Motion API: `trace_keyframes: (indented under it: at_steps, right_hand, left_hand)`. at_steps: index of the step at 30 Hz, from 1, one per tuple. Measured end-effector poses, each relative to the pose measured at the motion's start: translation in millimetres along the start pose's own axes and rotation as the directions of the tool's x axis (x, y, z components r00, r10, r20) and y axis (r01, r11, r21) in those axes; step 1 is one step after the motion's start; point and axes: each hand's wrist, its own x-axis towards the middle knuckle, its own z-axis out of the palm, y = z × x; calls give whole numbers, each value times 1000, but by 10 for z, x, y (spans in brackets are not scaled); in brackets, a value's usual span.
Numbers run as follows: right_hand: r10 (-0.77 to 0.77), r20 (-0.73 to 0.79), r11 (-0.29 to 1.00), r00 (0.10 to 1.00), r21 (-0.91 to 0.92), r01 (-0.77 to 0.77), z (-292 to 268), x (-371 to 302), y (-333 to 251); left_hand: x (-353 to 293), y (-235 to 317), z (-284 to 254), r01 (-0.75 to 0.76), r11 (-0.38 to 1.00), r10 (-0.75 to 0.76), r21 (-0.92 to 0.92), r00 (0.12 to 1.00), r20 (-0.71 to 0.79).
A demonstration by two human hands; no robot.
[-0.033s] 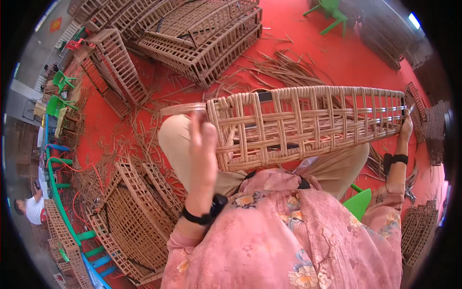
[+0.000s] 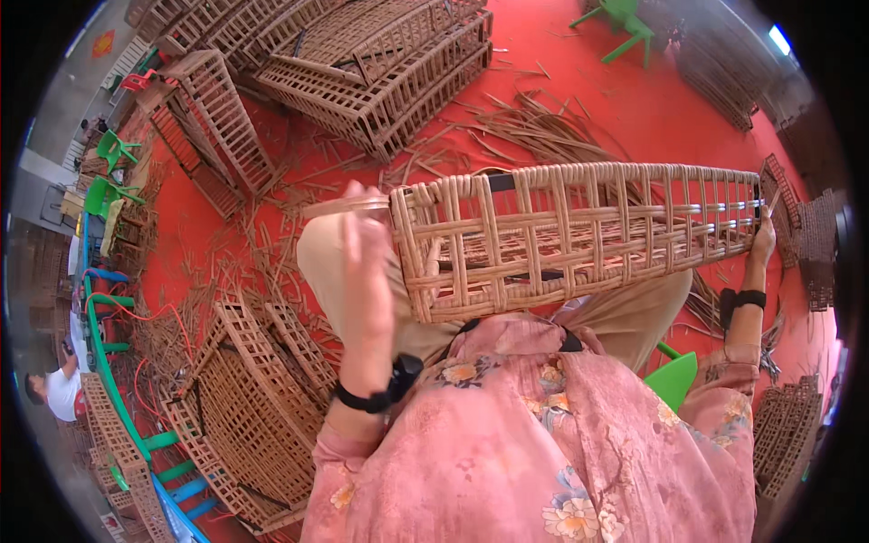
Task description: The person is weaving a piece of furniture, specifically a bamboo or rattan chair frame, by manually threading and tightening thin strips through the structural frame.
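Observation:
A long woven rattan basket frame (image 2: 543,237) with an open lattice side lies across my lap, spanning from my left knee to the far right. My right hand (image 2: 765,237) is closed round its right end. At the left end a flat rattan strip (image 2: 339,208) sticks out past the corner. My left hand (image 2: 367,290), slightly blurred, is at this strip, with fingers above and below it. Black bands mark the frame's top edge and its right end. Part of the basket's inside shows through the lattice.
Stacked woven baskets (image 2: 380,100) stand ahead on the red floor (image 2: 534,45), and another basket (image 2: 253,407) lies at my left. Loose rattan strips (image 2: 543,127) and scraps litter the floor. A green chair (image 2: 625,23) stands far off; part of a green seat (image 2: 674,380) shows at my right.
My left hand has shifted slightly left, its fingers now reaching over the strip instead of just in front of it. The basket frame and my right hand have hardly moved.

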Motion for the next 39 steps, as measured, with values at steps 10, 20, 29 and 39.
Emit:
trace_keyframes:
  at_steps: [10, 20, 29, 39]
  right_hand:
    - [-552, -265, 596, 791, -788, 153, -29, -467, -210]
    - [-489, 382, 852, 784, 16, 524, 1838, -2277, -2302]
    - [-241, 837, 794, 491, 461, -396, 2385, -3415, -2749]
    - [-111, 931, 352, 348, 365, -862, 1936, -3112, -2255]
  left_hand:
    - [220, 2346, -1194, -268, 944, 316, -194, 905, 286]
    - [-404, 3827, -445, -331, -520, 833, 787, 7, 553]
    - [-653, -102, 884, -755, -652, -79, 70, 159, 984]
    - [-1142, 299, -159, -667, -233, 253, 707, 661, 707]
